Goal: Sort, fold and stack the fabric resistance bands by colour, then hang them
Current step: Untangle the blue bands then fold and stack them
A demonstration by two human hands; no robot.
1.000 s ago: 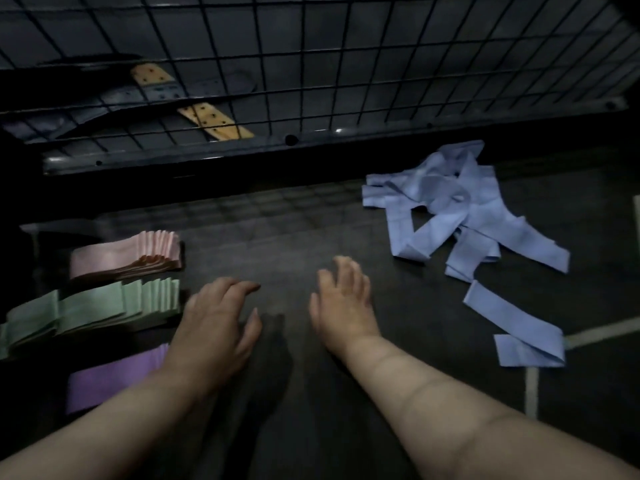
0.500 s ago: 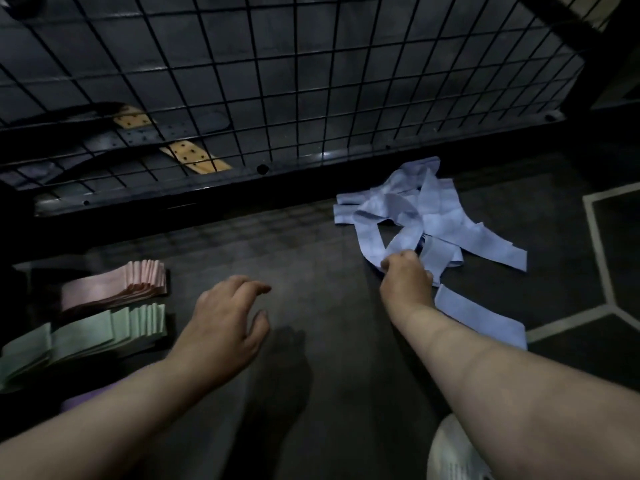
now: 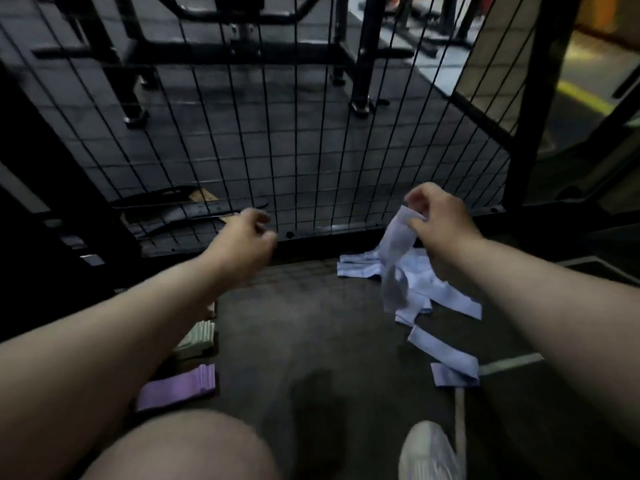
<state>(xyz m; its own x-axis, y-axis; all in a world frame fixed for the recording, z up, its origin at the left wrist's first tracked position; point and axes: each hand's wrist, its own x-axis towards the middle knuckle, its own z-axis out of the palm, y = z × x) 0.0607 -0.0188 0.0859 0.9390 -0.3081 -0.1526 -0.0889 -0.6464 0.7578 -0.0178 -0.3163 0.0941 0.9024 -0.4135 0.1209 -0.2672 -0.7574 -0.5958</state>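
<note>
A light blue band [image 3: 394, 258] hangs pinched at its top edge in the right hand [image 3: 440, 220], dangling over the blue pile [image 3: 433, 289] below it. The left hand [image 3: 242, 240], level alongside, is curled and empty. Bare floor [image 3: 294, 323] lies open between them, with a mesh panel [image 3: 277, 150] just beyond. The green stack [image 3: 197, 337] and purple stack [image 3: 180, 386] lie under the left forearm.

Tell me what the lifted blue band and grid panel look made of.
The blue band looks like soft matte fabric: it droops limply from the right hand. The grid panel seems thin dark-painted metal wire: straight rigid bars, faint sheen.
</note>
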